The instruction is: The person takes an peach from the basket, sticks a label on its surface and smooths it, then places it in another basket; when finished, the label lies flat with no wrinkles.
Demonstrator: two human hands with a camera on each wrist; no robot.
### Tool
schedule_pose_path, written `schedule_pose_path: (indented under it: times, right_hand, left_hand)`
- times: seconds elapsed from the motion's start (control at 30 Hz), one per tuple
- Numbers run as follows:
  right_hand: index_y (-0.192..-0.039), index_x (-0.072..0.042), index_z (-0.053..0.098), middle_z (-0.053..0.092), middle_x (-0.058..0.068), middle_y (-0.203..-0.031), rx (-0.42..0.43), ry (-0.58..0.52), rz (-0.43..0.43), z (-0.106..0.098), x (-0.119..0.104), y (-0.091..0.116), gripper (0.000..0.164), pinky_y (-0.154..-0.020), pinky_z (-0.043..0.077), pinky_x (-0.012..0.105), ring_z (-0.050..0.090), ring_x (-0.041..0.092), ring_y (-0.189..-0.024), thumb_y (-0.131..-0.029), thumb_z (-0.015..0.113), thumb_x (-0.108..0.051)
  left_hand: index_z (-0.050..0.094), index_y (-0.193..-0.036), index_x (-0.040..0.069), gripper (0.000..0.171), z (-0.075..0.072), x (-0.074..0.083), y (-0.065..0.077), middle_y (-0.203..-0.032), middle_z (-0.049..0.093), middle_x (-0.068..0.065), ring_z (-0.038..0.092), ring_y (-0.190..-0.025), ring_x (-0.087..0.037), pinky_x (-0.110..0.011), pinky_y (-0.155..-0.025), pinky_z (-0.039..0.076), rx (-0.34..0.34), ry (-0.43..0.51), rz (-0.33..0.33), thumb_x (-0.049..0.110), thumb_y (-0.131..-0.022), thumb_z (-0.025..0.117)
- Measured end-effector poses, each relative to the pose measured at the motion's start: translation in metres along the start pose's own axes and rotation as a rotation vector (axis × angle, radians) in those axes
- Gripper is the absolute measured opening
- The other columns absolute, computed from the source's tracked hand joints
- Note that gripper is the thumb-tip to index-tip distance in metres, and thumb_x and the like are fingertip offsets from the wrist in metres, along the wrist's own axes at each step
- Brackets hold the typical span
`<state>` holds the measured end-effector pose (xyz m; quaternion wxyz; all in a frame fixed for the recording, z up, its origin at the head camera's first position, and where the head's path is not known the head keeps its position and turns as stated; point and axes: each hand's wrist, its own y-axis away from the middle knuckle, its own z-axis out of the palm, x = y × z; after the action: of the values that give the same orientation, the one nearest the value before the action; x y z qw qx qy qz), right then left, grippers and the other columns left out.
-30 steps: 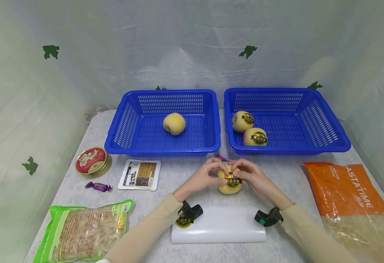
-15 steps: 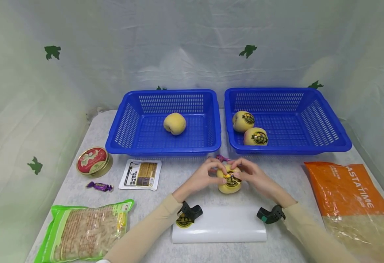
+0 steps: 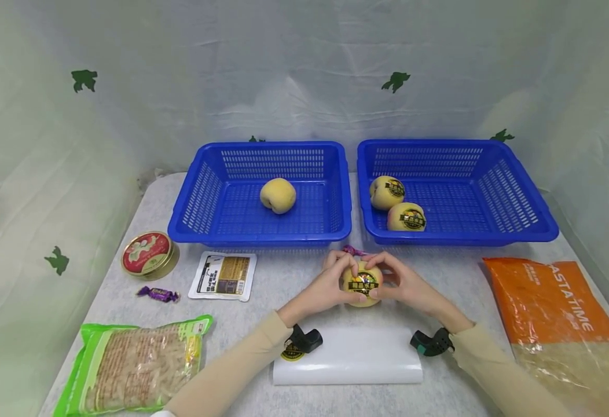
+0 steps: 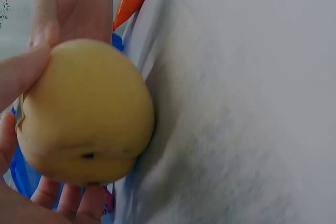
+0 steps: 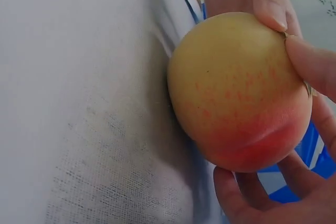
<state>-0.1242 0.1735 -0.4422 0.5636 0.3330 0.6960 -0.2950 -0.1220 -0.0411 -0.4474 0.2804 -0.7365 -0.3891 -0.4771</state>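
Observation:
Both hands hold a yellow peach on the table. In the head view a black-and-gold round sticker is on its upper front. My left hand curls round the left side, its thumb by the sticker's lower edge. From the right, my right hand grips the same peach, thumb and forefinger touching near the sticker. The right wrist view shows the peach's red blush; the sticker is mostly hidden there. A glossy white sticker sheet lies in front, with one more sticker partly covered by the left wrist camera.
A left blue basket holds one plain peach. The right blue basket holds two stickered peaches. Around lie a round tin, purple candy, white pouch, green-edged bag and orange bag.
My fingers and thumbs have shifted from the sticker's middle towards its edges, so more of it shows, lying flatter. My left hand reaches further round the peach. The baskets' contents look the same.

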Motion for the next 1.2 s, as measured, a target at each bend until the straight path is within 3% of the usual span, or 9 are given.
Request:
schedule_pose_path:
  times: [0.13,0.33,0.5,0.67,0.77,0.97,1.2]
  right_hand:
    - [-0.111,-0.002,0.045,0.037,0.016,-0.13,-0.006,0.033,-0.002,0.003,-0.013,0.001,0.038,-0.091,0.034,0.05,0.036,0.035,-0.119,-0.079,0.065,0.001]
    - [-0.109,-0.001,0.045,0.039,0.017,-0.129,0.025,0.116,0.012,0.009,-0.026,0.001,0.041,-0.09,0.036,0.049,0.037,0.033,-0.118,-0.076,0.069,0.001]
    - [-0.11,-0.006,0.045,0.04,0.014,-0.129,0.047,0.133,0.017,0.009,-0.013,0.001,0.041,-0.091,0.035,0.048,0.036,0.032,-0.12,-0.078,0.069,-0.004]
    - [-0.109,-0.012,0.044,0.041,0.007,-0.128,0.059,0.145,0.015,0.007,0.001,0.0,0.042,-0.09,0.036,0.047,0.038,0.027,-0.119,-0.077,0.072,-0.013]
    - [-0.109,-0.012,0.046,0.041,0.008,-0.128,0.061,0.109,0.01,0.005,0.004,0.001,0.038,-0.09,0.035,0.048,0.038,0.027,-0.118,-0.079,0.07,-0.015]
    - [-0.105,-0.005,0.049,0.042,0.014,-0.13,0.062,-0.039,0.022,-0.001,0.008,0.002,0.016,-0.094,0.028,0.052,0.031,0.031,-0.124,-0.091,0.052,-0.01]
    - [-0.103,-0.003,0.05,0.045,0.013,-0.127,0.085,-0.069,0.027,-0.002,0.008,0.0,0.013,-0.095,0.026,0.053,0.033,0.032,-0.123,-0.091,0.051,-0.008]
  left_hand:
    - [0.045,-0.09,0.016,0.03,-0.006,-0.001,-0.002,-0.114,0.028,-0.003,0.029,-0.109,-0.019,-0.035,-0.084,0.041,-0.057,0.063,-0.014,0.02,-0.077,0.072]
    - [0.049,-0.092,0.007,0.027,-0.009,0.004,-0.002,-0.116,0.029,-0.008,0.03,-0.108,-0.021,-0.04,-0.083,0.044,-0.083,0.112,-0.01,0.013,-0.078,0.071]
    - [0.049,-0.093,-0.001,0.023,-0.017,0.022,0.003,-0.114,0.03,-0.011,0.034,-0.104,-0.023,-0.049,-0.087,0.039,-0.112,0.17,-0.012,0.003,-0.079,0.067]
    - [0.05,-0.092,-0.002,0.022,-0.019,0.029,0.005,-0.114,0.033,-0.011,0.037,-0.105,-0.021,-0.05,-0.089,0.037,-0.097,0.178,0.011,0.001,-0.078,0.067]
    - [0.051,-0.092,-0.002,0.02,-0.019,0.029,0.005,-0.114,0.034,-0.01,0.036,-0.106,-0.02,-0.051,-0.089,0.036,-0.097,0.182,0.011,0.001,-0.079,0.066]
    - [0.056,-0.094,0.0,0.014,-0.02,0.02,0.002,-0.11,0.039,-0.006,0.035,-0.104,-0.016,-0.051,-0.09,0.036,-0.124,0.219,0.018,0.002,-0.082,0.064]
    - [0.058,-0.095,-0.002,0.015,-0.021,0.018,-0.002,-0.109,0.043,-0.004,0.038,-0.103,-0.013,-0.048,-0.091,0.037,-0.137,0.227,0.018,0.002,-0.082,0.063]
